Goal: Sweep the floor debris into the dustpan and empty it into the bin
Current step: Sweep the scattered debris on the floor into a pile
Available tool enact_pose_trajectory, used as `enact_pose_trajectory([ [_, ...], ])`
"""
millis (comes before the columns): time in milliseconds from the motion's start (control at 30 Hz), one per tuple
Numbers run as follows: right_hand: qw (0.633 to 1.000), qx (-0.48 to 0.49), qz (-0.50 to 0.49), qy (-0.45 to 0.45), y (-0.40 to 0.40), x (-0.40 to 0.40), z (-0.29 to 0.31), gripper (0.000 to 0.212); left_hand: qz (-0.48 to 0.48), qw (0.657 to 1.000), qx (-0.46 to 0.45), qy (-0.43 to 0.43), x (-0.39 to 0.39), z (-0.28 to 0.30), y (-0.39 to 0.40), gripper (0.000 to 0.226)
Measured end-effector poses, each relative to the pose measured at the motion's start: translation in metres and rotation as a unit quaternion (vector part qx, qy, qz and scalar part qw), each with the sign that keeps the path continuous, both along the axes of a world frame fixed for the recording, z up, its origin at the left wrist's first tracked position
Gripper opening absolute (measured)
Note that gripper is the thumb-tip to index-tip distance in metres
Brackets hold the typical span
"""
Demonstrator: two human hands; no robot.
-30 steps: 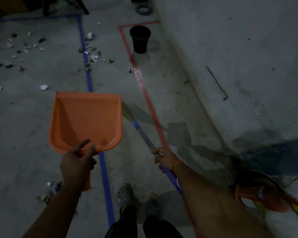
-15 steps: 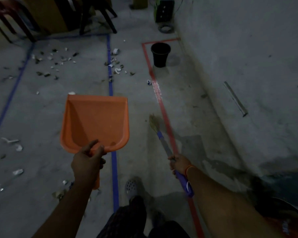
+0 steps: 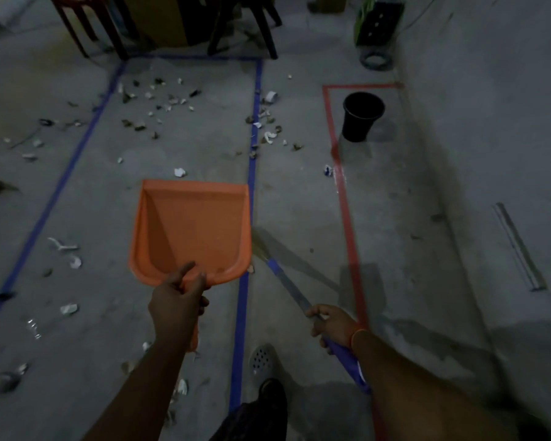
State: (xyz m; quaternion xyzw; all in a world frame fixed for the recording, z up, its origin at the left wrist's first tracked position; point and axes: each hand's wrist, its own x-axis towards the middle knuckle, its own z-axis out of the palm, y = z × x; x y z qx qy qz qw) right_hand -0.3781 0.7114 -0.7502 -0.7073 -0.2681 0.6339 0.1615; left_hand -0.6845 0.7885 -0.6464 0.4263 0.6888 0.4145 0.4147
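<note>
Debris [image 3: 159, 103] scattered across floor [image 3: 299, 198], thickest toward far edge. Dustpan [image 3: 191, 227] held aloft mid-floor, handle clamped in left hand [image 3: 177, 302]. Broom [image 3: 287, 284] gripped by right hand [image 3: 333, 324], bristles beside pan. Bin [image 3: 361, 117] upright by right wall.

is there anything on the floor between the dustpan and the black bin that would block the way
Nothing visible blocks it. Between the dustpan and the bin lie only flat blue tape, red tape and small scraps of debris on the bare floor.
</note>
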Motion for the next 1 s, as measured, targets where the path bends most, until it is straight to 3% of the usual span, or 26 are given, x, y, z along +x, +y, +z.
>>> enact_pose_trajectory([
  [200, 0.999, -0.019, -0.008, -0.042, 0.014, 0.014, -0.019, 0.023, 0.008, 1.0, 0.005, 0.015, -0.011, -0.001, 0.049, 0.037],
  [367, 0.992, -0.045, 0.111, -0.042, -0.004, -0.006, -0.031, 0.03, 0.045, 0.999, 0.004, 0.017, -0.013, -0.009, 0.039, 0.035],
  [533, 0.973, 0.031, 0.228, -0.017, -0.014, -0.045, -0.051, 0.03, 0.099, 0.995, 0.009, 0.016, -0.019, -0.006, -0.011, 0.038],
  [633, 0.963, 0.055, 0.261, 0.023, -0.016, -0.048, -0.026, 0.03, 0.123, 0.992, 0.004, 0.007, -0.017, 0.002, -0.034, 0.038],
  [800, 0.978, 0.049, 0.191, 0.063, -0.016, -0.005, -0.001, 0.028, 0.118, 0.993, 0.007, 0.013, 0.011, 0.013, -0.036, 0.038],
  [1000, 0.995, 0.068, 0.063, 0.035, 0.033, 0.05, 0.001, 0.03, 0.051, 0.998, 0.017, 0.021, 0.051, 0.023, 0.009, 0.039],
])
